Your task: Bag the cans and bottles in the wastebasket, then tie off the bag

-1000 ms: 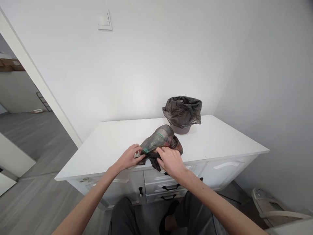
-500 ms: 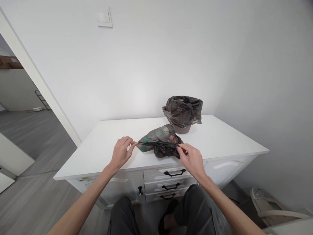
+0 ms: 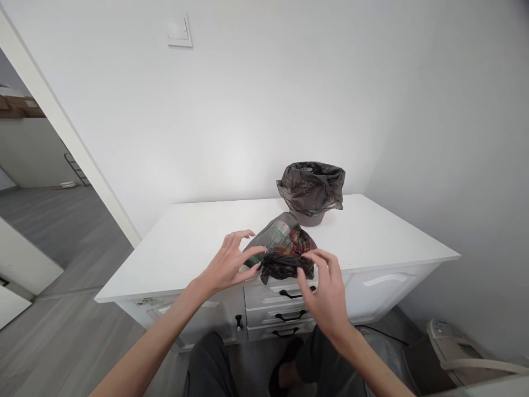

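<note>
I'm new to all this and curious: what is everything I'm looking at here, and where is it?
Filled translucent plastic bag: 1, blackish, front of cabinet top
Bottle-like shape with green band: 1, greyish through plastic, inside that bag
Crinkled plastic liner: 1, blackish, over the bin
Tapered bin: 1, brownish-grey, back of cabinet top
Panelled cabinet: 1, white, against wall
Curved drawer handles: 3, black, cabinet front
Square switch: 1, white, upper wall
Bulky appliance-like object: 1, beige, lower right
Boxes: count unclear, brown, far left
Left hand: 1, bare, bag's left side
Right hand: 1, bare, bag's right side
Trousered legs: 2, dark grey, below cabinet
</note>
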